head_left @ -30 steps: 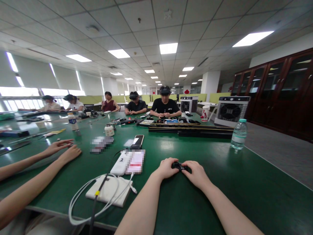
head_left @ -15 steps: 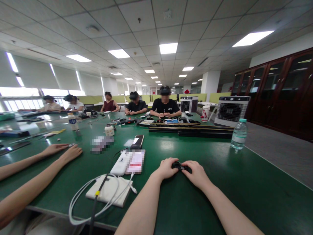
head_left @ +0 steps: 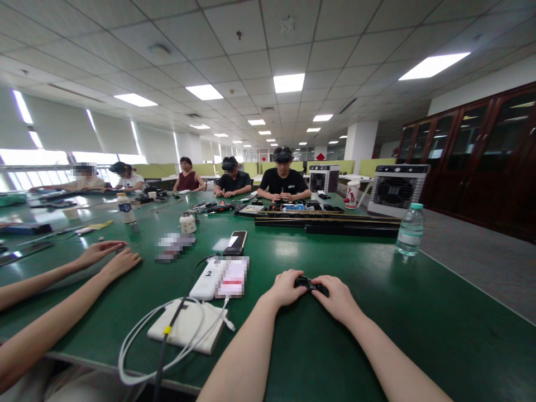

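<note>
My left hand (head_left: 285,288) and my right hand (head_left: 337,298) rest side by side on the green table (head_left: 377,312). Both are closed around a small black object (head_left: 309,286) held between them; only its top shows between the fingers, and I cannot make out what it is. To the left of my left hand lie a white power bank (head_left: 205,282) marked "2" and a white flat pack (head_left: 187,330) with a looped white cable (head_left: 138,357).
A black phone (head_left: 236,242) lies beyond the power bank. A water bottle (head_left: 409,229) stands at the right edge. Long black bars (head_left: 335,222) cross the table farther back. A co-worker's two forearms and hands (head_left: 113,259) reach in from the left. Several people sit at the far end.
My hands stay in place on the black object. The co-worker's far hand on the left shifts slightly.
</note>
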The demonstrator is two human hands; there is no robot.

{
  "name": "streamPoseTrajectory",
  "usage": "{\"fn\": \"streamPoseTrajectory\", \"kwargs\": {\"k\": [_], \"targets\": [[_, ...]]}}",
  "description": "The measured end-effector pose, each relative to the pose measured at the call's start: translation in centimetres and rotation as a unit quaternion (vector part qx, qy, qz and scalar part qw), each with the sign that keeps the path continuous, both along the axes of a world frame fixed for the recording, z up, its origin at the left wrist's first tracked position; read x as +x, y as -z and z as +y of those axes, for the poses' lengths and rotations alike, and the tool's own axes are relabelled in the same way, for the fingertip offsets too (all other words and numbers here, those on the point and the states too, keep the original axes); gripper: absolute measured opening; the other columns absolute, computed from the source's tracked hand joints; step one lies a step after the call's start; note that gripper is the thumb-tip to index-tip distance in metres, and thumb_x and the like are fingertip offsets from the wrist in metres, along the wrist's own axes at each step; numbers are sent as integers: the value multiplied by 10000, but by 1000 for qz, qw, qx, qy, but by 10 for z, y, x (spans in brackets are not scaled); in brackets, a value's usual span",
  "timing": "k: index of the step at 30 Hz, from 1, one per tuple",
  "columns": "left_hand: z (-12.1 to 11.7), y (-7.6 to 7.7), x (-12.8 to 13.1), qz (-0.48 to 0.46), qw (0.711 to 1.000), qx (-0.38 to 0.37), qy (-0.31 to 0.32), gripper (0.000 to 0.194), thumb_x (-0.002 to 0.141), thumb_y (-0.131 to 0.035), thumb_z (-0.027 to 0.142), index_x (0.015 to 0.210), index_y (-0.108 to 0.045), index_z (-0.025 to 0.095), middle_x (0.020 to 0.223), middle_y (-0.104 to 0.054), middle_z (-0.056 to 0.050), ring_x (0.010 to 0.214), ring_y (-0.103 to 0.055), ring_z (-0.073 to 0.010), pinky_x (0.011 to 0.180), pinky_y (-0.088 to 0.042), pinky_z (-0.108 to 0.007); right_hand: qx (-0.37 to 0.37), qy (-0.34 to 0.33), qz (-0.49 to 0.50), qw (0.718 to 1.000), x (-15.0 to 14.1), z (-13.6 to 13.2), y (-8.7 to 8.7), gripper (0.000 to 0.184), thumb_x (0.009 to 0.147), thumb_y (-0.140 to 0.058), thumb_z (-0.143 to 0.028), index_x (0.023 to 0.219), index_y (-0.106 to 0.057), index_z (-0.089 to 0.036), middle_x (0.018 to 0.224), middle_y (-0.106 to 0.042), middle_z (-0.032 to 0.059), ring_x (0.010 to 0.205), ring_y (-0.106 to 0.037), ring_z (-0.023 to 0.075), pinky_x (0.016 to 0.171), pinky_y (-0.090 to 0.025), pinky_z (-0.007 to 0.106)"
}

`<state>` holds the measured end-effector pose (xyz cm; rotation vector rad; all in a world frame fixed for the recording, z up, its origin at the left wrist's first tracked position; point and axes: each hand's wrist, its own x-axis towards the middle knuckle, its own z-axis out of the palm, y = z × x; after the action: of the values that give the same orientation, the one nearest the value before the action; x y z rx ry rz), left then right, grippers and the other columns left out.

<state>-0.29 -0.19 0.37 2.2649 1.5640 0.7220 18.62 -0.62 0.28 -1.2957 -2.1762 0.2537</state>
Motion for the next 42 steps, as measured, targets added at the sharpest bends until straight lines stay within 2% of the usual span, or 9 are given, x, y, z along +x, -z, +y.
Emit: {"fn": "streamPoseTrajectory", "kwargs": {"k": [18, 32, 38, 42], "targets": [[-2, -6, 0, 27, 999, 4, 22, 375, 825, -567, 321, 1187, -597, 228, 1176, -644, -48, 1097, -573, -236, 979, -429, -369, -4, -5, -3, 1000, 0, -2, -4, 245, 800, -532, -329, 982, -668, -238, 1060, -679, 53, 1016, -589, 238, 914, -436, 397], [-1, -3, 0, 23, 1000, 0, 16, 392, 822, -553, 335, 1194, -590, 218, 1188, -635, -58, 1122, -561, -251, 1000, -417, -388, -10, -6, 1, 1000, -1, 0, -3, 253, 801, -522, -347, 979, -669, -244, 1056, -679, 53, 1004, -588, 245, 912, -438, 410], [0, -1, 0, 5, 1000, -13, 4, 524, 773, -602, 370, 1264, -535, 198, 1242, -603, -80, 1153, -544, -267, 1025, -402, -401, -9, -5, 0, 1000, 0, -1, -3, 255, 798, -525, -335, 989, -665, -240, 1070, -674, 52, 1014, -585, 239, 917, -431, 401], [0, -1, 0, 5, 1000, -13, 5, 506, 759, -614, 365, 1238, -558, 212, 1222, -618, -69, 1136, -555, -268, 1026, -401, -407, -1, -4, 0, 1000, 0, 0, -2, 254, 793, -529, -337, 983, -668, -240, 1048, -680, 52, 997, -594, 235, 900, -437, 390]]}}
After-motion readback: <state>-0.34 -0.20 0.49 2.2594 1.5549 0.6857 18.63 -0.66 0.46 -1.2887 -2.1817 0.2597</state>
